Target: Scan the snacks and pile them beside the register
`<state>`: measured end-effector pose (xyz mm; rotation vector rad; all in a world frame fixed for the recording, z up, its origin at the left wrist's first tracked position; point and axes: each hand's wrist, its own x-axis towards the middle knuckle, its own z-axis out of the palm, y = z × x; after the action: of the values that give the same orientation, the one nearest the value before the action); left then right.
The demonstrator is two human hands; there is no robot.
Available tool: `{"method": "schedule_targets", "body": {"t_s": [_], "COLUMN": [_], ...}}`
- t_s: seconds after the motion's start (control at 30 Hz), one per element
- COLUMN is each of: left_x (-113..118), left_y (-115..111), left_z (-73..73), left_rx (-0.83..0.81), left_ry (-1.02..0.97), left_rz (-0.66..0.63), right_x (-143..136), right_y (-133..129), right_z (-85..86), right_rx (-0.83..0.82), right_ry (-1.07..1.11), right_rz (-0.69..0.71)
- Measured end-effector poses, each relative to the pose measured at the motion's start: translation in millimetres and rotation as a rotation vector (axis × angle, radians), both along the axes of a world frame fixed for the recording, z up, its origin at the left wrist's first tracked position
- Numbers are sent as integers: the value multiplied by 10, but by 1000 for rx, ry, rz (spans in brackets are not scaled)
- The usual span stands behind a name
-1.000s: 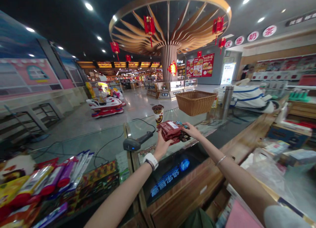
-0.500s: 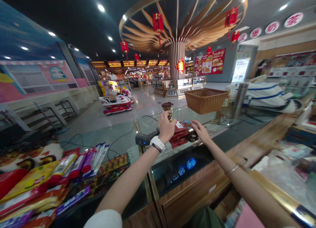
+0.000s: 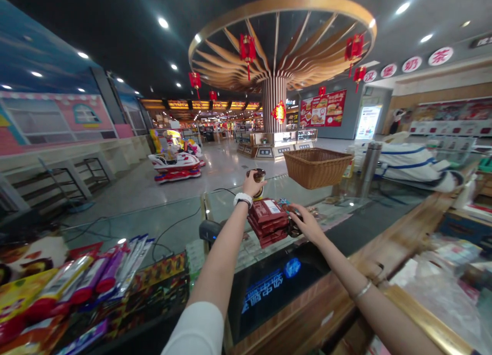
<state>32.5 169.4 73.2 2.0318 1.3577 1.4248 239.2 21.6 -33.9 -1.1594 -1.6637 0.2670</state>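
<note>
My left hand (image 3: 250, 185), with a white watch on its wrist, reaches to the far side of the counter. Its fingers are closed around a small snack cup (image 3: 260, 176) with a dark lid. Just in front of it lies a stack of dark red packets (image 3: 268, 221) with a white label on the top one. At the right side of the stack, the fingers of my right hand (image 3: 308, 224) curl over a dark brown package (image 3: 295, 221), partly hidden by them. A black barcode scanner (image 3: 209, 231) sits left of the stack, partly behind my left forearm.
A wicker basket (image 3: 317, 169) stands on the glass counter (image 3: 165, 211) beyond my right hand. Colourful snack packs (image 3: 84, 278) lie at the left. A dark screen (image 3: 277, 288) is nearest me, and a plastic bag (image 3: 442, 283) lies at the right.
My left hand has shifted to the cup's left side, uncovering more of the red packets. My right hand has closed in on the dark package beside them. The view has tilted slightly.
</note>
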Motion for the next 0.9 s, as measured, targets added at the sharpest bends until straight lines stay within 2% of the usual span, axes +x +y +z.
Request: {"method": "schedule_targets", "body": {"t_s": [0.17, 0.4, 0.53, 0.77, 0.9], "left_x": [78, 65, -8, -233, -398], "left_y": [-84, -315, -463, -937, -1235], "left_z": [-5, -68, -35, 111, 145], "left_rx": [-41, 55, 154, 321, 362], "left_ry": [87, 98, 52, 76, 64], "left_rz": [47, 8, -26, -12, -9], "right_x": [-17, 11, 18, 9, -10], "right_y": [-4, -2, 9, 6, -45], "right_z": [-5, 13, 13, -12, 46], "right_rx": [18, -12, -5, 55, 135], "right_ry": [-28, -14, -10, -23, -49], "right_rz": [0, 2, 6, -24, -60]}}
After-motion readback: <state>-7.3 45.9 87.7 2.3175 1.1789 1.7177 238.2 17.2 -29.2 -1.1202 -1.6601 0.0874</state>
